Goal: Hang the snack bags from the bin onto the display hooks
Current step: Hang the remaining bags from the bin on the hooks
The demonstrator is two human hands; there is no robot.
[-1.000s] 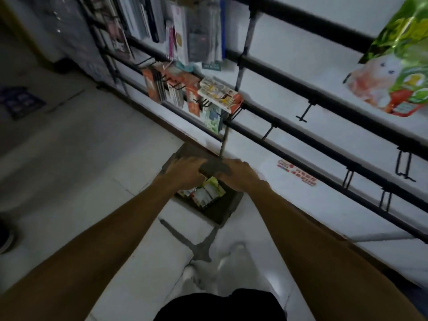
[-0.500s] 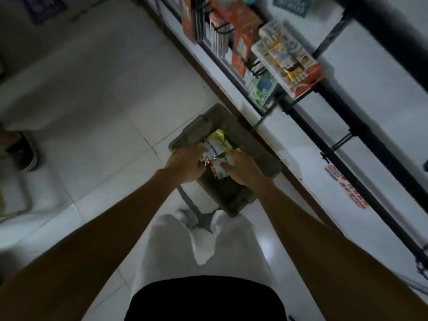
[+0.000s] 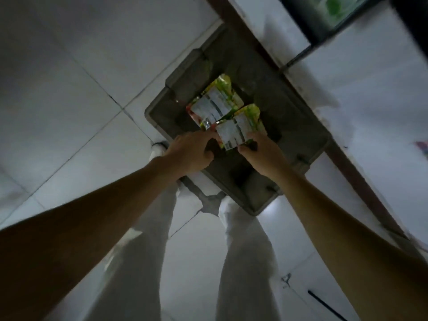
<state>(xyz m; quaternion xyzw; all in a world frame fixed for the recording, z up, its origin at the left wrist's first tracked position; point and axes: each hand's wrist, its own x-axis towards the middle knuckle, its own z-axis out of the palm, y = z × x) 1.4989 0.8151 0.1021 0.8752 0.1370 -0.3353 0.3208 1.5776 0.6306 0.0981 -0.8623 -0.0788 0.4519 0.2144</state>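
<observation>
Right hand (image 3: 261, 156): snack bag (image 3: 239, 129) is pinched at its edge.
Left hand (image 3: 192, 151): curled beside the grip; hold unclear.
Bin (image 3: 157, 119): beneath the grip.

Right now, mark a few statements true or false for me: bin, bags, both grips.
1. The grey bin sits on the tiled floor. True.
2. The right-hand grip is empty. False: it pinches the lower edge of the nearer snack bag.
3. Two bags show over the bin, pale label sides up. True: the farther snack bag lies beyond the nearer one.
4. One bag hangs on a hook. False: both are at the bin.
5. The left-hand grip hangs at the person's side. False: it is at the bags' left edge; whether it holds one cannot be told.
</observation>
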